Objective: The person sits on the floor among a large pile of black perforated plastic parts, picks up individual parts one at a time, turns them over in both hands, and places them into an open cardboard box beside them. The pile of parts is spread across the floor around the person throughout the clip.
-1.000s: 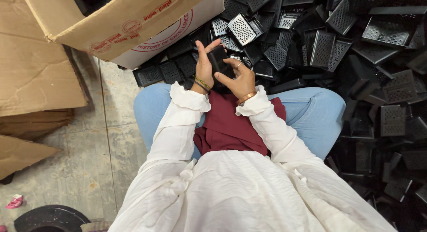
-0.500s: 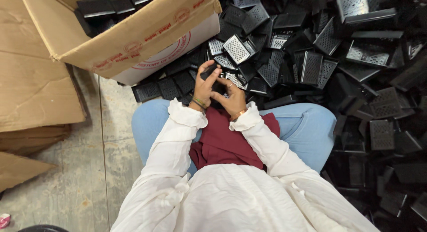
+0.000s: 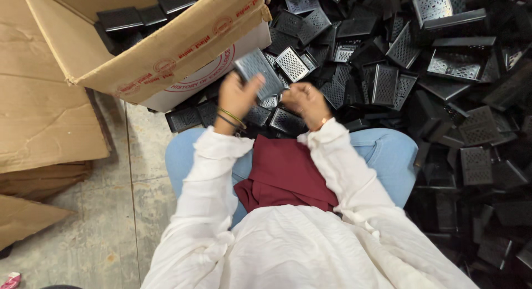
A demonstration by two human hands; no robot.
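Observation:
My left hand (image 3: 237,98) grips a flat black perforated plastic piece (image 3: 260,70), lifted and tilted up beside the cardboard box. My right hand (image 3: 306,102) is curled just to its right with the fingers closed; whether it touches the piece is blurred. Both hands hover above my knees at the near edge of a big heap of similar black grated pieces (image 3: 432,73).
An open cardboard box (image 3: 166,56) at upper left holds several stacked black pieces (image 3: 127,18). Flattened cardboard sheets (image 3: 44,123) lie on the concrete floor (image 3: 100,239) to the left. The black heap fills the right side and reaches past my right knee.
My left hand has lifted a black piece up and leftward toward the box. The view has tilted so more of the box interior shows.

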